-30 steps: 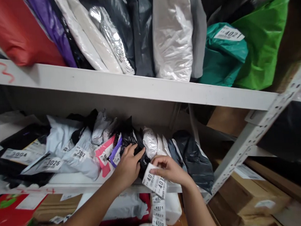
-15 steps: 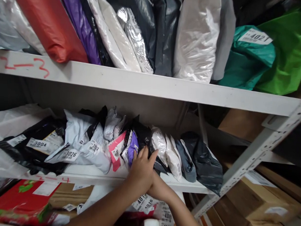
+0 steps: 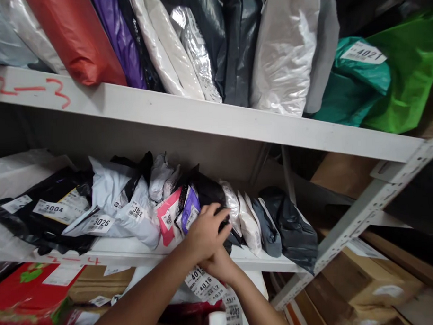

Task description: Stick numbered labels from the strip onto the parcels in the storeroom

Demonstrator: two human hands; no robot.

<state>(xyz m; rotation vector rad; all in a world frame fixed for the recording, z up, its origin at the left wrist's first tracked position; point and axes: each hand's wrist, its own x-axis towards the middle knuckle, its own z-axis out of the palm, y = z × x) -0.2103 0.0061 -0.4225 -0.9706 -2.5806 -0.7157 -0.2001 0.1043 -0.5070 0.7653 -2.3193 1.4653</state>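
Observation:
My left hand (image 3: 205,232) lies over a black parcel bag (image 3: 210,193) in the row on the lower shelf (image 3: 134,250), fingers curled onto it, beside a purple bag (image 3: 190,211). My right hand (image 3: 216,265) sits just under the left one and is mostly hidden by it. It grips a strip of white number labels (image 3: 206,286) that hangs down below the shelf edge.
White, pink, grey and black bags with numbered labels fill the lower shelf. The upper shelf (image 3: 215,122) holds red, purple, silver, teal and green bags. A perforated metal upright (image 3: 360,219) runs at right. Cardboard boxes (image 3: 366,285) and a red box (image 3: 29,292) sit below.
My right hand dropped from in front of the bags to under my left hand, taking the label strip down. My left hand stayed on the black bag. The view swung left.

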